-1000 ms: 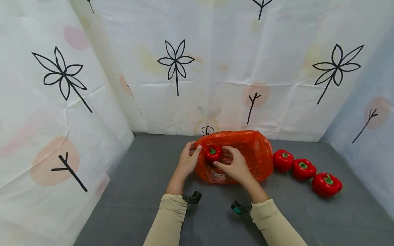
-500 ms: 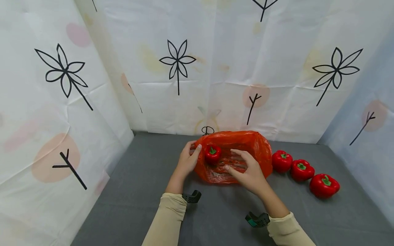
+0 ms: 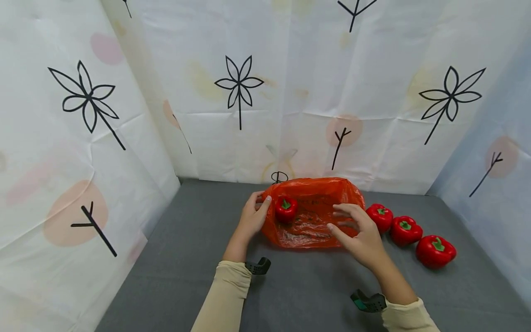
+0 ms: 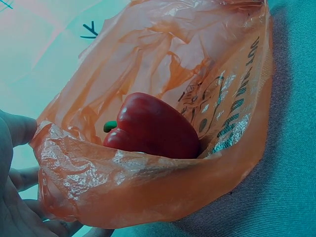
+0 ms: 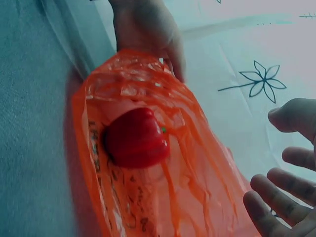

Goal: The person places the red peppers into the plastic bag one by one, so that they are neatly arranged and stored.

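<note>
An orange plastic bag (image 3: 313, 186) lies on its side with its mouth spread wide. Inside, near its left end, rests a red bell pepper (image 3: 286, 210) with a green stem, also seen in the left wrist view as a glossy pepper (image 4: 155, 129). My left hand (image 3: 252, 216) holds the bag's left edge, thumb at the rim and the other fingers partly hidden behind the plastic. Over the bag's right end hovers my right hand (image 3: 362, 235), fingers spread and holding nothing. The right wrist view shows its fingers (image 5: 279, 197) apart beside the bag.
A row of three red bell peppers runs to the right of the bag: a near-bag pepper (image 3: 379, 217), a middle pepper (image 3: 405, 230) and an outer pepper (image 3: 435, 251). The table has a grey cloth (image 3: 182, 258). A white patterned curtain (image 3: 286, 138) stands behind.
The right hand has withdrawn from beside the pepper in the bag, moving right toward the bag's right end. The left hand stays at the bag's edge, and the pepper stays in place.
</note>
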Demonstrator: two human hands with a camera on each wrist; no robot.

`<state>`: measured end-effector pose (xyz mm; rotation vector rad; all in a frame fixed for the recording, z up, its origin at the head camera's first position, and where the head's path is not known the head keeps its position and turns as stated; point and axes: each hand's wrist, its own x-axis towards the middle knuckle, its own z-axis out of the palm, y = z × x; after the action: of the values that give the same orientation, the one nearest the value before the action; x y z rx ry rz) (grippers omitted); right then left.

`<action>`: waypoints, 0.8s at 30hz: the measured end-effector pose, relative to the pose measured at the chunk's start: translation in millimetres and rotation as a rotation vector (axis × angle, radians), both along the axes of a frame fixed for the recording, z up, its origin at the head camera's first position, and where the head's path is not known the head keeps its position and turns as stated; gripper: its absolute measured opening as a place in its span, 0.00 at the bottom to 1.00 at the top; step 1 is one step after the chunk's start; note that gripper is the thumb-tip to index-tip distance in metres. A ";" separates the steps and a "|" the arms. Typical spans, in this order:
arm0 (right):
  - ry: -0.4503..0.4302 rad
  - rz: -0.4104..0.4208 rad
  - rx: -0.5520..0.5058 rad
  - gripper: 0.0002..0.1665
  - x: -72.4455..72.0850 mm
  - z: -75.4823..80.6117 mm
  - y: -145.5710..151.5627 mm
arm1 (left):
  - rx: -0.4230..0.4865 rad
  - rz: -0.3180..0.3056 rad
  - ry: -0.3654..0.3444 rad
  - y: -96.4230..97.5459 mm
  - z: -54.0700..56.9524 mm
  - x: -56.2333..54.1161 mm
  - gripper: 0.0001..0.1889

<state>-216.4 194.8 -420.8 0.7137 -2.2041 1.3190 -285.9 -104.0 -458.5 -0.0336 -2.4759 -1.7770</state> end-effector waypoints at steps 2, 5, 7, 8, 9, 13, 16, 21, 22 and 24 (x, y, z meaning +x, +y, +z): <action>0.012 -0.020 0.005 0.33 2.1 -0.2 5.2 | 0.003 -0.001 -0.002 0.3 -0.1 0.2 0.27; 0.018 -0.067 0.033 0.32 4.5 -0.2 14.3 | 0.007 0.002 -0.003 0.6 0.3 0.4 0.27; 0.017 -0.095 0.047 0.30 5.5 0.2 21.1 | 0.011 0.005 -0.005 0.5 0.4 0.2 0.27; 0.017 -0.108 0.051 0.30 5.8 0.5 24.6 | 0.013 0.008 -0.006 0.4 0.5 -0.1 0.27; 0.017 -0.120 0.051 0.29 6.1 0.7 28.2 | 0.013 0.010 -0.007 0.2 0.4 -0.5 0.27; 0.021 -0.162 0.045 0.29 8.0 2.6 41.8 | 0.013 0.009 -0.008 -0.5 -0.2 -1.9 0.27; 0.005 -0.207 0.036 0.30 10.5 2.1 51.5 | 0.010 0.005 -0.006 -0.5 -0.6 -2.5 0.27; -0.036 -0.288 0.027 0.32 15.1 -1.8 68.5 | 0.008 0.003 -0.016 -0.5 -1.1 -2.4 0.27; -0.038 -0.303 0.030 0.32 15.9 -2.9 72.2 | 0.007 0.002 -0.016 -0.3 -1.4 -2.2 0.27; -0.042 -0.335 0.042 0.31 18.6 -4.1 79.3 | 0.005 -0.001 -0.019 0.2 -1.6 -1.4 0.27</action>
<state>-197.8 274.2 -424.9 0.3134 -2.2685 1.1296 -287.3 -103.8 -460.2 -0.0174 -2.4847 -1.7929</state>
